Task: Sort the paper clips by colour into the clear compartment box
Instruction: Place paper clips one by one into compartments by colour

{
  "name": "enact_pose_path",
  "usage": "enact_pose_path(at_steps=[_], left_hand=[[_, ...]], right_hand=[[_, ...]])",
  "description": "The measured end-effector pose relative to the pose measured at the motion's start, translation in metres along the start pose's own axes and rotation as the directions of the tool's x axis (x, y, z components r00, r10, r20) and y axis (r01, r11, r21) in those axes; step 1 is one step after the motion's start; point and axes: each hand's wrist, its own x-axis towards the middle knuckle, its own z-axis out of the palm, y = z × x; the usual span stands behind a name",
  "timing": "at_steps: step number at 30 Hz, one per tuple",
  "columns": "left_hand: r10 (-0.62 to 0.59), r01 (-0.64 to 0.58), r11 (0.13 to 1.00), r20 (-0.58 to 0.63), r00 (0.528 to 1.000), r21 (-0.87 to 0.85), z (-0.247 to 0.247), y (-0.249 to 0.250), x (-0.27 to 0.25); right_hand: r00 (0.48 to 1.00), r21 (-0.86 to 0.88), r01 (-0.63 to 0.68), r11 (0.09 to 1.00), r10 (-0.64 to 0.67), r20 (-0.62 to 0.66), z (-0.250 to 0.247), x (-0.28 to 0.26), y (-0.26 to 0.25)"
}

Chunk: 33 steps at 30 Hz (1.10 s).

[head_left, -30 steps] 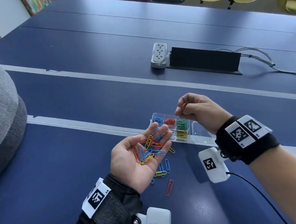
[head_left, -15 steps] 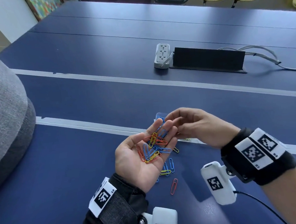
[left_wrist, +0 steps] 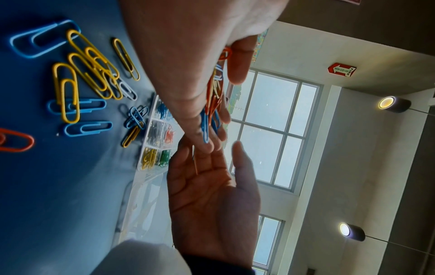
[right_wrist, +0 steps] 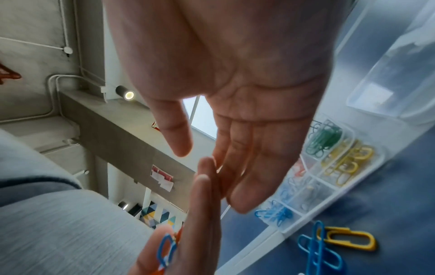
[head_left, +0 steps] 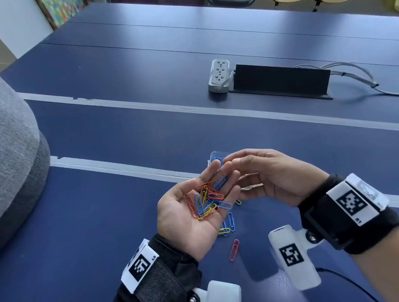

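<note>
Palm-up, the left hand [head_left: 192, 207] cradles paper clips [head_left: 207, 201] lying crosswise, fingers relaxed; the right hand [head_left: 272, 174], released, meets its fingertips above the compartment box [right_wrist: 334, 176].

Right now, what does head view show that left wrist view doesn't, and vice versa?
Head only: the grey power strip, and the mixed paper clips lying plainly in the left hand's palm. Left wrist only: the clear compartment box's yellow, green and red sections, and the red fire sign. Both: the open right hand meeting the left fingertips, and loose clips on the blue table.
</note>
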Motion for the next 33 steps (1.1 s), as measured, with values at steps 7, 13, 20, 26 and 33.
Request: enact_pose_path(at_steps=[7, 13, 20, 26, 33], left_hand=[[0.033, -0.033, 0.999, -0.053, 0.998, 0.001, 0.001, -0.003, 0.002], [0.055, -0.058, 0.998, -0.079, 0.995, -0.038, -0.003, 0.001, 0.001], [0.029, -0.036, 0.995, -0.082, 0.996, -0.089, -0.002, 0.001, -0.001], [0.048, -0.051, 0.996, -0.049, 0.998, -0.080, 0.002, 0.003, 0.000], [0.120, -0.119, 0.984, 0.000, 0.993, -0.133, -0.001, 0.004, 0.002]], right_hand=[[0.932, -0.443, 0.171, 0.880, -0.290, -0.216, 0.018, 0.004, 0.009], [0.849, -0.874, 0.230, 0.427, -0.527, -0.035, 0.026, -0.006, 0.004], [0.804, -0.947, 0.308, 0.091, -0.558, 0.208, 0.022, -0.009, 0.001], [0.735, -0.907, 0.403, 0.122, -0.633, 0.242, 0.019, -0.012, -0.007], [0.920, -0.915, 0.230, 0.332, -0.380, 0.094, 0.035, -0.025, -0.002]])
